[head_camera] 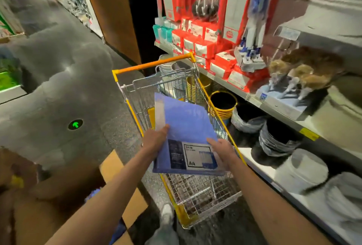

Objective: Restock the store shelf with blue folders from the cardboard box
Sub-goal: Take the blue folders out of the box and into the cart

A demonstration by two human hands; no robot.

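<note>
- cardboard box sits on the floor at bottom left, flaps open. There's something bluish inside near the left forearm, might be more folders, but it's too smeared to call
- a light-coloured shoe pokes out right beside the near end of the cart
- left hand grips the left edge of the blue folder, thumb laid on top and the other fingers tucked underneath
- right hand holds the lower right corner the same way, thumb resting beside the white A4 label
- so the folder's up in the air in both hands, tilted, hovering over the wire shopping cart. It's not on any shelf
- the cart has yellow rims and an orange handle at the far end, parked just beside the store shelf on the right
- a yellow bucket stands under that shelf, next to some dark tubs
- red packs are stacked on top of the shelf further back
- a green arrow glows on the floor off to the left
</note>
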